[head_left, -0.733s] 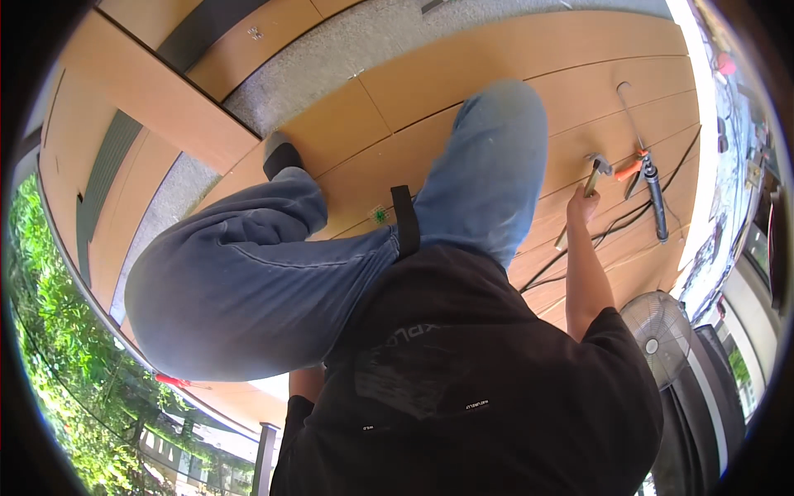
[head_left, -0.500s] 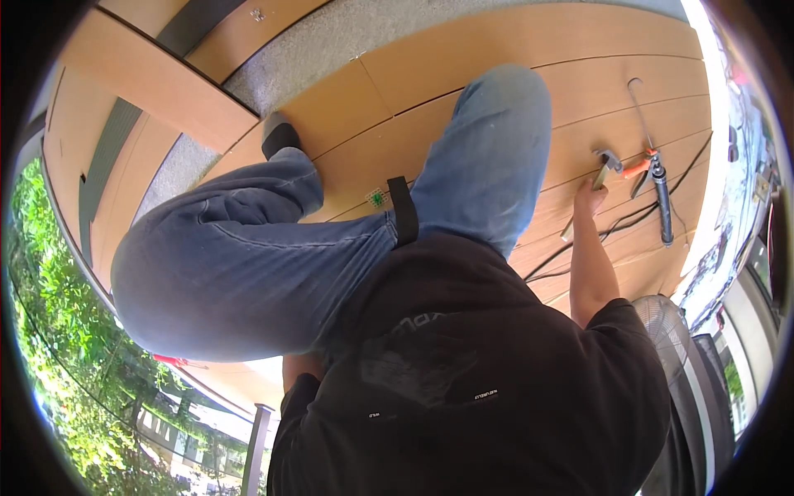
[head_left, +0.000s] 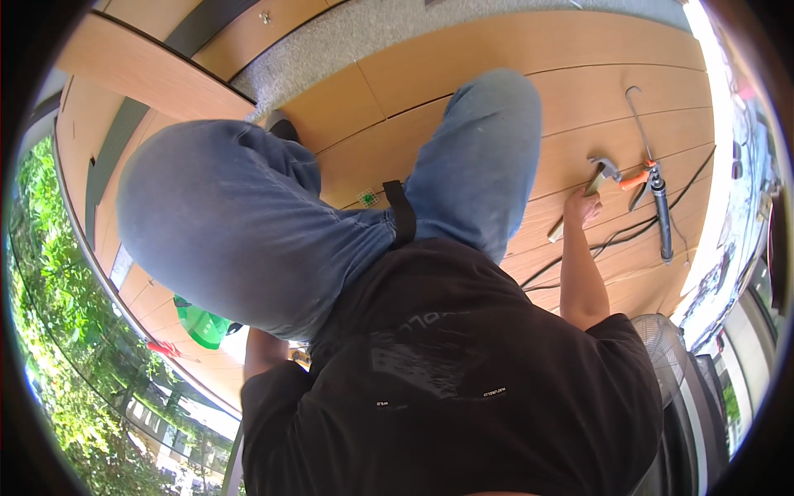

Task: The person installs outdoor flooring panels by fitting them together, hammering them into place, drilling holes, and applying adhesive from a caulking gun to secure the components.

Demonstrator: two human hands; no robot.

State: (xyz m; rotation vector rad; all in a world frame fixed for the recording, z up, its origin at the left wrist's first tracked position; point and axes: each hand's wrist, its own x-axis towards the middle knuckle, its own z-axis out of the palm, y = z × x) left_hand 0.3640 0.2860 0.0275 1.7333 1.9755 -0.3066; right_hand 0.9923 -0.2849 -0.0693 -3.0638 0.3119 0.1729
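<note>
In my right hand (head_left: 585, 208) is a claw hammer (head_left: 597, 178), gripped around its pale wooden handle with the metal head pointing away from me. It is held low over the wooden boards (head_left: 463, 50). Just right of the hammer lies a caulking gun (head_left: 662, 217) with orange handle parts, a dark barrel and a long hooked rod. My left forearm (head_left: 263, 351) shows below my bent left leg, which hides the hand. Past that leg, near the arm, is a bright green rounded thing (head_left: 203, 325) whose kind I cannot make out.
Black cables (head_left: 616, 240) run across the boards by my right arm. A small clear pack with green inside (head_left: 368, 198) lies between my legs. Red-handled pliers-like tool (head_left: 164, 349) sits at the left edge. A fan (head_left: 660, 351) stands at the lower right.
My right hand and the hammer have shifted slightly left and nearer. My left knee has swung up and away, and the green thing has come into view. My left arm has moved outward.
</note>
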